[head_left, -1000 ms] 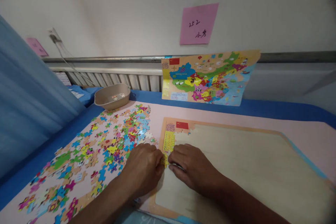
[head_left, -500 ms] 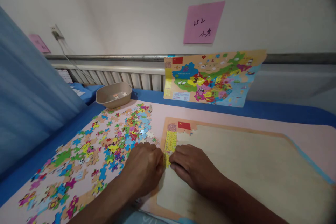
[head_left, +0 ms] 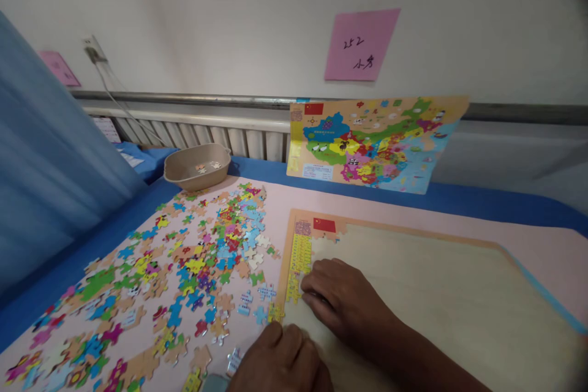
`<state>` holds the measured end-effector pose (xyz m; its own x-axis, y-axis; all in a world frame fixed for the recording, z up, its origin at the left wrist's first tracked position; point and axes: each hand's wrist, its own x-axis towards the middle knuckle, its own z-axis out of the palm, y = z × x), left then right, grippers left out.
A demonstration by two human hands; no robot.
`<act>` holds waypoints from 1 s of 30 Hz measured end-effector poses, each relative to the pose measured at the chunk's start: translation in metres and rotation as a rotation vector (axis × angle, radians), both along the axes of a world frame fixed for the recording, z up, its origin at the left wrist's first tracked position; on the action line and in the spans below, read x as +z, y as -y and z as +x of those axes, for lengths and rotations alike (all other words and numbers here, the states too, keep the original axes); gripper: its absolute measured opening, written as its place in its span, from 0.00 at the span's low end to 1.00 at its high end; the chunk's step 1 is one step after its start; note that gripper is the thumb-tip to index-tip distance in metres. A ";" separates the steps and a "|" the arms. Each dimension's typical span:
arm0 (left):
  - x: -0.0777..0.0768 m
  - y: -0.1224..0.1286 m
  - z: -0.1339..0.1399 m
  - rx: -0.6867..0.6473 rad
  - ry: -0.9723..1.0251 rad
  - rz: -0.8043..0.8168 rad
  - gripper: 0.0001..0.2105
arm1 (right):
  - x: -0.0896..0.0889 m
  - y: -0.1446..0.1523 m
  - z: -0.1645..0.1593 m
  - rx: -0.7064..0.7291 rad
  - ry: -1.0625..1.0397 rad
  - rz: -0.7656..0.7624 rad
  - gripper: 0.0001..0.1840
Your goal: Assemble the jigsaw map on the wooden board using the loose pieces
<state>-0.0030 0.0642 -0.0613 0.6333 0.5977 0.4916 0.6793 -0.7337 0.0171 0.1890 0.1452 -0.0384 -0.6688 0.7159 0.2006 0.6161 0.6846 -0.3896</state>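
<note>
My left hand (head_left: 285,358) is low at the board's left edge, fingers curled and their tips hidden beneath. Just above its knuckles lie a yellow puzzle piece (head_left: 275,312) and a light blue piece (head_left: 260,316). On the puzzle board (head_left: 441,294), my right hand (head_left: 344,297) rests with bent, closed fingers beside the joined yellow strip (head_left: 301,254); whatever it may hold is hidden. At the board's top left corner, a red flag section (head_left: 324,225) is fitted along the orange border.
Many loose puzzle pieces (head_left: 195,265) spread over the pink sheet on the left. A beige basket (head_left: 197,177) holding a few pieces stands behind them. A printed map (head_left: 367,147) leans against the wall rail. A blue curtain (head_left: 55,153) hangs at left.
My left hand has moved down and toward me, away from the yellow strip, uncovering pieces beside the board. My right hand stays nearly in place. The view has shifted slightly.
</note>
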 end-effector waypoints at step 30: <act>0.002 -0.010 -0.020 0.090 -0.226 0.099 0.28 | -0.002 -0.002 -0.002 -0.042 0.029 -0.032 0.04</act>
<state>-0.0234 0.0741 -0.0594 0.6804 0.6122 0.4028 0.7200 -0.6609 -0.2117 0.1870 0.1472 -0.0406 -0.6429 0.7496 0.1577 0.6557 0.6449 -0.3925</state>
